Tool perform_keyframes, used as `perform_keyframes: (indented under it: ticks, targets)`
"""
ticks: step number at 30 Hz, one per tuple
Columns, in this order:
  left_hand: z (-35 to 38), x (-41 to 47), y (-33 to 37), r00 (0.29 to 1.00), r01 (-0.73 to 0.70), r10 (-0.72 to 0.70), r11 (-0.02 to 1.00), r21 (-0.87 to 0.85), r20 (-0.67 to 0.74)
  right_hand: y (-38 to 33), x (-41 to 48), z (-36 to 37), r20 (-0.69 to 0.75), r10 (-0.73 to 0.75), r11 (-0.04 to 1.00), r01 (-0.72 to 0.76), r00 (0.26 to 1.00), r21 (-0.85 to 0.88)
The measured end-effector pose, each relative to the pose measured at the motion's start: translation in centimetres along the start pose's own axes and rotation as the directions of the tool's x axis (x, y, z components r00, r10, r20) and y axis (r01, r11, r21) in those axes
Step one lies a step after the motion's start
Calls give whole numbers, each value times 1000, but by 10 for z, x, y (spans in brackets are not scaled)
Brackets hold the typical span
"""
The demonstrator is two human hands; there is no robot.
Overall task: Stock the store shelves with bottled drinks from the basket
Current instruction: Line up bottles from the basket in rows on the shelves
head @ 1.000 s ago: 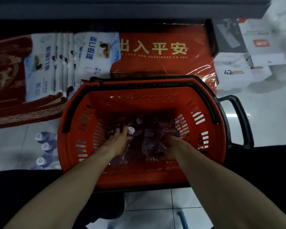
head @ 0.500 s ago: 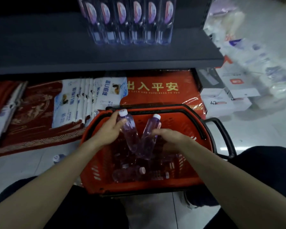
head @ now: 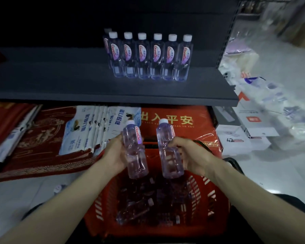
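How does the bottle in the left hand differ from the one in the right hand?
The left bottle shows its red-lettered label to the camera; the right bottle shows only the label's edge. The left hand holds the left bottle from behind; the right hand curls fingers across the front of the right bottle. Both are clear, white-capped, cap up, above the red basket.

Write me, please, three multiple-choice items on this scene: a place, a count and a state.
1. Where does the row of water bottles stand? A. on the dark shelf B. on the floor C. in a box
2. How many stand in front? A. three B. six C. nine
3. What do the left hand and right hand hold? A. one bottle each B. nothing C. one shared box

1 A, upright on the shelf; 2 B, six stand abreast; 3 A, the left bottle and right bottle are gripped singly.
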State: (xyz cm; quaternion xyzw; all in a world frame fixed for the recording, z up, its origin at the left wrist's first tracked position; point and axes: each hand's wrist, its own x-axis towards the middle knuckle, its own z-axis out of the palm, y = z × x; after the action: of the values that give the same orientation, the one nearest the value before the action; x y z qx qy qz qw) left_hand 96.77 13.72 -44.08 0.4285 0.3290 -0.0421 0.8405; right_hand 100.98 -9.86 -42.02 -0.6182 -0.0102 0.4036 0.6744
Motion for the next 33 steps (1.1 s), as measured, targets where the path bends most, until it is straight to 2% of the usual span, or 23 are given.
perform_keyframes:
  ticks: [3,6,9,19,26,29,33]
  targets:
    - [4,4,-9,999,42,-43,999,25,19,13,9,15,-77,-6,999,2,997,-46]
    - [13,4,-7,991,-73,49,978,194,125,18,16,24,-156,-47,993,30,987,-112]
    - [17,8,-8,981,-123,70,947,297,183,13,17,26,-175,-101,993,88,979,-79]
    - [17,2,-10,978,-148,100,951,270,184,7,8,30,-143,-158,987,152,977,-52]
    - [33,-11,4,946,-223,116,910,349,301,-22,3,21,-143,-290,956,280,946,-84]
    - [50,-10,16,923,-305,196,897,321,330,-48,3,16,-165,-379,924,363,911,-117]
    - [78,-2,43,863,-476,360,814,333,354,-92,11,2,-216,-498,867,477,840,-146]
